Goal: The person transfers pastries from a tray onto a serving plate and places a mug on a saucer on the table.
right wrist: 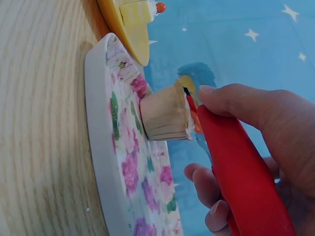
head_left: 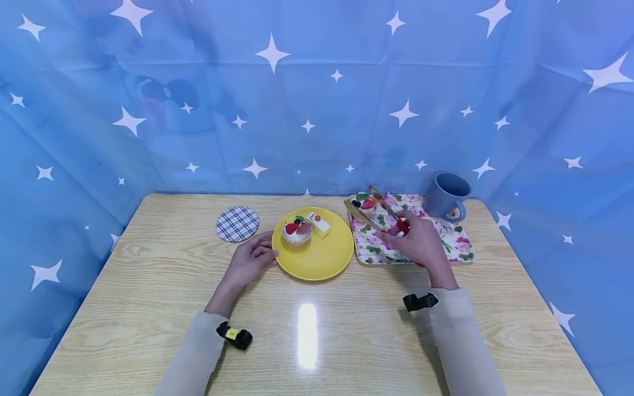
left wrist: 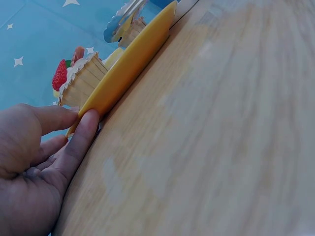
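A pair of tongs with red grips (right wrist: pixel 241 172) is held in my right hand (head_left: pixel 421 237), thumb along one side and fingers curled on the other. In the head view the tong arms spread on both sides of a fruit-topped cupcake (right wrist: pixel 165 115), which stands on a floral tray (head_left: pixel 378 256). Over at the centre, my left hand (head_left: pixel 250 259) pinches the left rim of a yellow plate (head_left: pixel 317 265) between thumb and finger. That plate carries another cupcake (head_left: pixel 297 237) with a strawberry on cream, and a small cake slice (head_left: pixel 321 226) beside it.
A blue-grey mug (head_left: pixel 441 198) stands at the tray's back right corner, its handle facing front right. Left of the plate lies a round checked coaster (head_left: pixel 237 224). A blue star-patterned curtain (head_left: pixel 317 110) hangs behind the wooden table (head_left: pixel 163 308).
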Motion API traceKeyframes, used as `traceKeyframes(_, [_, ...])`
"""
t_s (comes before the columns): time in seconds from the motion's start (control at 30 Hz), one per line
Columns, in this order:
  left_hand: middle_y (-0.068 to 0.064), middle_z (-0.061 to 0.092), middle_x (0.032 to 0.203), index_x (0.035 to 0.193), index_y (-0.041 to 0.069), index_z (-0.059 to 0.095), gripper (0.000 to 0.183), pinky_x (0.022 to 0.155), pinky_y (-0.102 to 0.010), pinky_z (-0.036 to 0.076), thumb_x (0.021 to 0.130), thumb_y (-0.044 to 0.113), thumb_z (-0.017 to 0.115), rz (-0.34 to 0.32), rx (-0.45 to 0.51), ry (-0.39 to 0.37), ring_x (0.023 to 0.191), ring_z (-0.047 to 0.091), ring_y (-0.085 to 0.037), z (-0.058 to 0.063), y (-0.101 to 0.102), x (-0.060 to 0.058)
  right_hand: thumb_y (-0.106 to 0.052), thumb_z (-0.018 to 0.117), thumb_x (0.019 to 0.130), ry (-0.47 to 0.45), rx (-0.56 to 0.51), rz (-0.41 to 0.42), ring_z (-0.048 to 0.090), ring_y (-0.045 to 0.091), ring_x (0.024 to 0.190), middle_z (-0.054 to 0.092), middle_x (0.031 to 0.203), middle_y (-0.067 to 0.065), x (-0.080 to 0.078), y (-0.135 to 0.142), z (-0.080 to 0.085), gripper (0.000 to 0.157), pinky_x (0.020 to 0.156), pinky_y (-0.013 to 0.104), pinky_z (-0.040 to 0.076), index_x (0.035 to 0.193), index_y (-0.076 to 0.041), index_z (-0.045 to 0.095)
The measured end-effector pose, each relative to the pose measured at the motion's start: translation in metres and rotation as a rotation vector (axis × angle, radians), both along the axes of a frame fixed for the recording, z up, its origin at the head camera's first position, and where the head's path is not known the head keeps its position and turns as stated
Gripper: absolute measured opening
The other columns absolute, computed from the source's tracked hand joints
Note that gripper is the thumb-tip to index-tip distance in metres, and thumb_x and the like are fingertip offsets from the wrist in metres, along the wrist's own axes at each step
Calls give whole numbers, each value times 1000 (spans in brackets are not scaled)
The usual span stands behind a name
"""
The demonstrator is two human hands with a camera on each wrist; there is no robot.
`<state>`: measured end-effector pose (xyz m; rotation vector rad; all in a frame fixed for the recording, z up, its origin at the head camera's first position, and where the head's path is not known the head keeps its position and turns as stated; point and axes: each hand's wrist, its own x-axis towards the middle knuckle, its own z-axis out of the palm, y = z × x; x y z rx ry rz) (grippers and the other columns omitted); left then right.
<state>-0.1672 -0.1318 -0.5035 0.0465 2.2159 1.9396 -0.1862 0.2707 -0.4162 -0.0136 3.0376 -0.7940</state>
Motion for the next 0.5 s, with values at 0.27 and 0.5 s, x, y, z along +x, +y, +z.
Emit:
traceKeyframes(0.27, [-15, 64, 126, 150, 18, 52, 55, 84, -28, 66, 98, 10, 69, -1, 2, -12, 104, 69, -16, 1, 0, 1, -56, 77, 86, -34, -5, -3, 60, 25, 77, 70, 95, 11, -3, 2, -7, 78, 58, 28, 48, 141, -4, 54])
traceKeyframes(0.5, [-15, 64, 127, 150, 18, 52, 55, 84, -27, 66, 98, 11, 70, -2, -7, -3, 105, 69, -18, 1, 0, 0, -59, 75, 87, -72, -25, -1, 56, 25, 75, 64, 92, 11, -7, 3, -16, 76, 56, 29, 44, 134, -4, 56])
